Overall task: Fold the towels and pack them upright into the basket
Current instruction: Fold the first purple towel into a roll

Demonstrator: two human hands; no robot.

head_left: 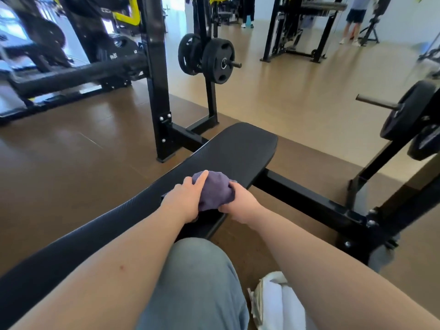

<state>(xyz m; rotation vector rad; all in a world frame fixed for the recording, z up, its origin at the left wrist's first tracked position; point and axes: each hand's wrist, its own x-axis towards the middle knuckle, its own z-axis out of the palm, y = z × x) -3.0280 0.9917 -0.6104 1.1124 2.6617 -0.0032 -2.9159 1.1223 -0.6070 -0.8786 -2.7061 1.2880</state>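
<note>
We see the purple towel (214, 189) bunched on the black bench (238, 146), mid-view. The left hand (185, 196) lies over its 9 o'clock side, fingers nearly straight and pressing down. The right hand (240, 202) grips its 3 o'clock edge with curled fingers. At 5 o'clock from the hands (beside the knee (197, 270)) sits a white towel (278, 303). We cannot tell what holds it.

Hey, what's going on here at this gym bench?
A person is working a small purple cloth towel on the black padded gym bench. The left hand lies on top of it; the right hand grips its edge. White towels sit at lower right, in what looks like a woven basket.
</note>
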